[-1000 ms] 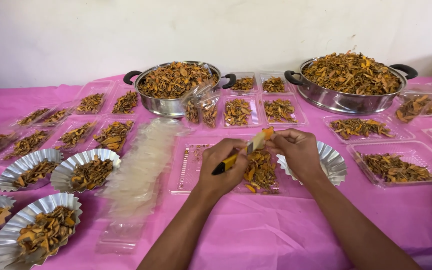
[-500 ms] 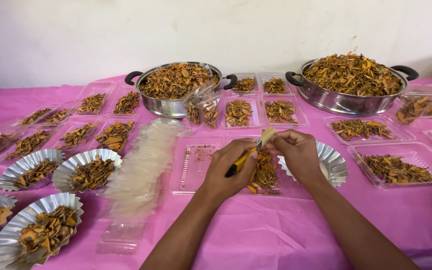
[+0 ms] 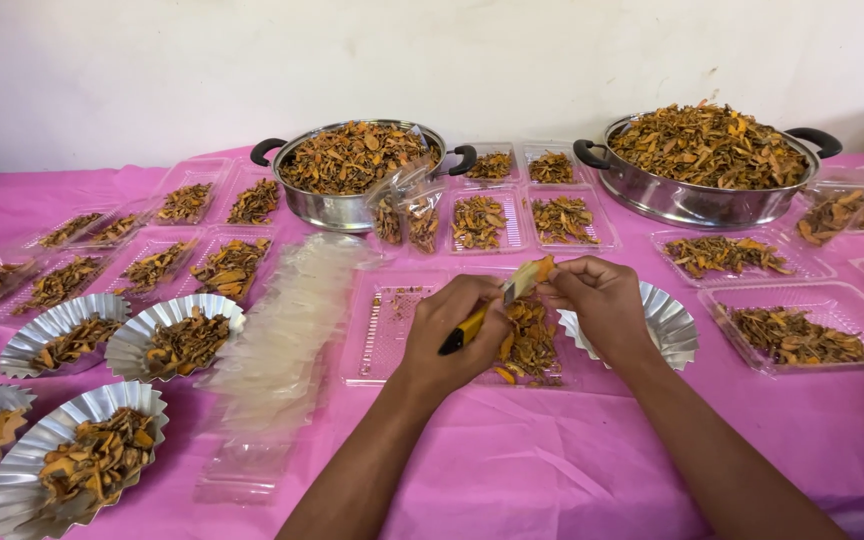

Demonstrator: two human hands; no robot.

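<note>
Fingers of the left hand (image 3: 457, 330) are curled tight round a yellow-handled cutter (image 3: 487, 312), its pale blade angled up toward the right hand (image 3: 602, 305). That hand's fingertips are pressed together, pinching a small orange slice (image 3: 543, 268) against the blade tip. Both hands hover near the middle of the pink tablecloth (image 3: 552, 470), over a clear plastic tray (image 3: 387, 335) holding a heap of dried orange-brown chips (image 3: 530, 340). Just right of the right hand, partly hidden by it, sits a fluted foil cup (image 3: 670, 328).

Left of the tray, a long fanned row of clear plastic bags (image 3: 277, 345) runs toward the near edge. Farther left, foil cups filled with chips (image 3: 102, 455) stand at the near left corner, with more clear trays of chips (image 3: 152, 265) behind them. Toward the far edge stand two steel pots with black handles, both heaped with chips: one (image 3: 357, 175) left of centre, with two filled bags (image 3: 404, 215) leaning on its front, the other (image 3: 707, 160) toward the far right. Filled clear trays (image 3: 562, 220) lie between the pots, and more (image 3: 802, 335) line the right edge.
</note>
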